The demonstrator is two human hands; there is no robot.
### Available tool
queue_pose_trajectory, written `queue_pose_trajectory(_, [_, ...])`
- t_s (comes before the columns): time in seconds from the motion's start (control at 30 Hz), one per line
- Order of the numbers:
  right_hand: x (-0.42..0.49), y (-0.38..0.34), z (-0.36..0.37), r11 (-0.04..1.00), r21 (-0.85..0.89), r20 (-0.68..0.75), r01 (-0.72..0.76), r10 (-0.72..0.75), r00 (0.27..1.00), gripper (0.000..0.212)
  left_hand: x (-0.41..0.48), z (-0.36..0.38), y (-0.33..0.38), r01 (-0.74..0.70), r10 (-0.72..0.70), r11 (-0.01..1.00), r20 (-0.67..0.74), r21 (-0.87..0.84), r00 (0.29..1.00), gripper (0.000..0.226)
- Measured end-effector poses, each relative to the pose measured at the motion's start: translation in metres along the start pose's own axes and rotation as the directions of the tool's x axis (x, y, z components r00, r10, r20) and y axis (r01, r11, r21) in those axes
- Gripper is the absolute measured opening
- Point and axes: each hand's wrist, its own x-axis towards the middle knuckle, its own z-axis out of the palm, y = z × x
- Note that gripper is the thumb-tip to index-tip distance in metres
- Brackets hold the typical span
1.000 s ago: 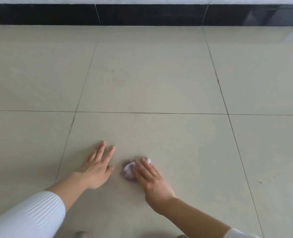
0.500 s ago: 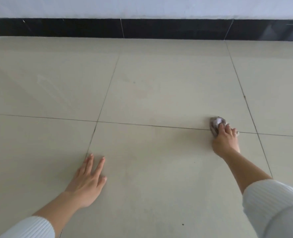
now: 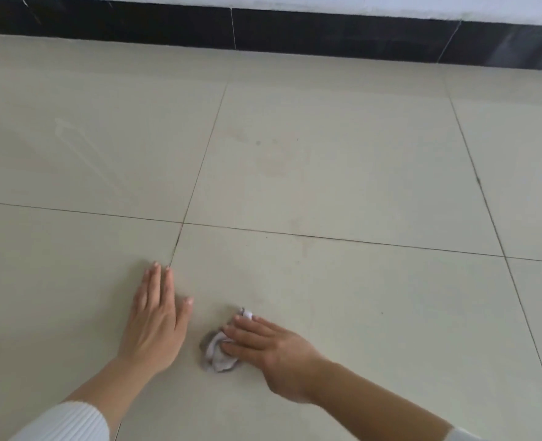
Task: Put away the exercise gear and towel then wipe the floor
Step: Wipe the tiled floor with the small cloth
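Crumpled grey rag [image 3: 216, 354], glossy tiled floor [image 3: 343, 281]

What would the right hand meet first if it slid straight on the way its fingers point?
Probably the left hand, near its thumb. The right hand, pressing the cloth, points left and away toward it, and only bare floor lies between.

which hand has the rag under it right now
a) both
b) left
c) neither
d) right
d: the right hand presses its fingers on the crumpled rag against the floor, while the left hand lies flat on bare tile beside it, apart from the rag.
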Motion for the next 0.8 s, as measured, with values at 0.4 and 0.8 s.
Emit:
queue_pose_trajectory(0.4, [0.02,0.141,-0.081,0.419,0.221,-0.324,-0.881,0.884,0.339,0.074,0.007,0.016,-0.013,0.0,-0.004,0.995,-0.034,-0.095,0.999,0.093])
queue_pose_trajectory(0.8, [0.044,0.01,-0.005,1.0,-0.015,0.043,0.007,-0.006,0.999,0.065,0.007,0.001,-0.016,-0.048,0.023,0.992,-0.209,-0.113,0.978,0.066])
